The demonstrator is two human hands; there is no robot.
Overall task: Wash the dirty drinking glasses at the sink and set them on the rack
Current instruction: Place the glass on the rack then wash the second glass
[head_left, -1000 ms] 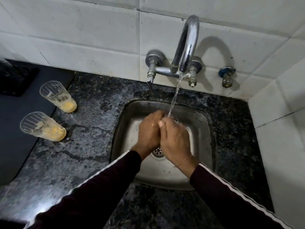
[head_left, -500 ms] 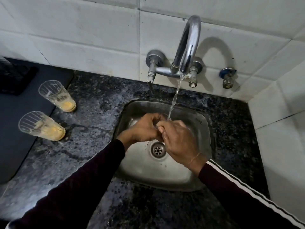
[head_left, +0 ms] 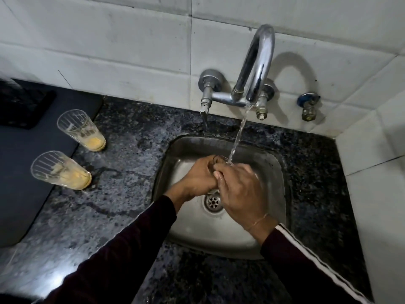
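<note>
Over the steel sink (head_left: 275,194) both my hands close round a clear drinking glass (head_left: 221,159); only part of its rim shows between the fingers. My left hand (head_left: 197,178) grips it from the left. My right hand (head_left: 241,189) wraps over it from the right, fingers curled on the rim. Water (head_left: 237,137) runs from the chrome tap (head_left: 256,69) onto the glass and my right fingers. Two dirty glasses with yellow residue stand on the counter at left, one farther back (head_left: 84,130) and one nearer (head_left: 61,171).
The dark speckled stone counter (head_left: 122,194) surrounds the sink. A dark mat (head_left: 19,183) lies along its left side, next to the dirty glasses. White tiled walls close the back and right. A small blue-handled valve (head_left: 309,106) sticks out right of the tap.
My left forearm has swung out to the left, uncovering the drain. Both hands have stayed under the stream, turning slightly round the glass.
</note>
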